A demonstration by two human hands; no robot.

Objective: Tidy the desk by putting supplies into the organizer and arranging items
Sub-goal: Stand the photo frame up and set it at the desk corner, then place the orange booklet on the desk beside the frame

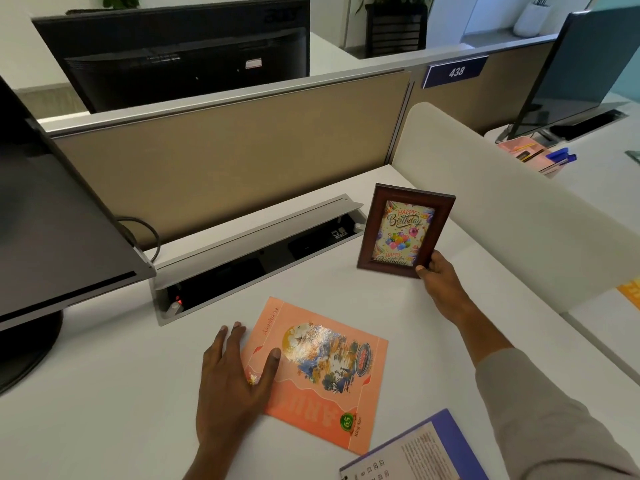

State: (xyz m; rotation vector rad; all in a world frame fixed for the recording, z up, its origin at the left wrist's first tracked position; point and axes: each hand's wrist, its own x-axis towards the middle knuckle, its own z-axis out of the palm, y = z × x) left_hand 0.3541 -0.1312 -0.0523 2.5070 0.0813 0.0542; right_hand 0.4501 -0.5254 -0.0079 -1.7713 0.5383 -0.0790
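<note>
A brown wooden photo frame (403, 230) with a "Happy Birthday" picture stands upright on the white desk (114, 403), close to the white side divider. My right hand (440, 282) grips its lower right corner. An orange notebook (318, 372) with a printed landscape cover lies flat in front of me. My left hand (235, 375) rests flat on the notebook's left edge, fingers spread, thumb on the cover. A pink organizer (526, 154) with pens and pencils sits on the neighbouring desk beyond the divider, far right.
A dark monitor (52, 220) stands at the left on a round base. An open cable tray (256, 251) runs along the tan partition (225, 150). A blue-edged booklet (415, 448) lies at the bottom right. The white divider (502, 209) bounds the desk's right side.
</note>
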